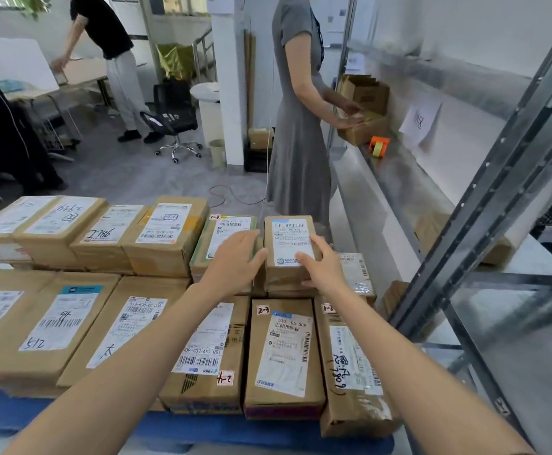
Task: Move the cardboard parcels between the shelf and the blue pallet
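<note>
Head camera looks down on many brown cardboard parcels (48, 323) with white labels. They lie flat in two rows on a blue plastic pallet (235, 431), the large ones on the left side.

Near the middle, the left hand (235, 264) reaches forward over a green-taped parcel (217, 231). Its fingers (248, 238) are straight and pressed together, and they touch the left side of a small brown cardboard parcel (289, 254).

This small brown cardboard parcel sits on top of other parcels at the right end of the far row. Its long axis runs away from the person, and its white label faces up, with the barcode at the far end.

The right hand (324, 267) holds the right side of it: the thumb lies on the near part of the label and the fingers, close together, lie along the right edge.

Behind, a person in a grey dress (297, 126) stands at a grey metal shelf (396, 178) and touches a box there. An orange tape dispenser (379, 146) stands on the same shelf, which continues along the right side.
</note>
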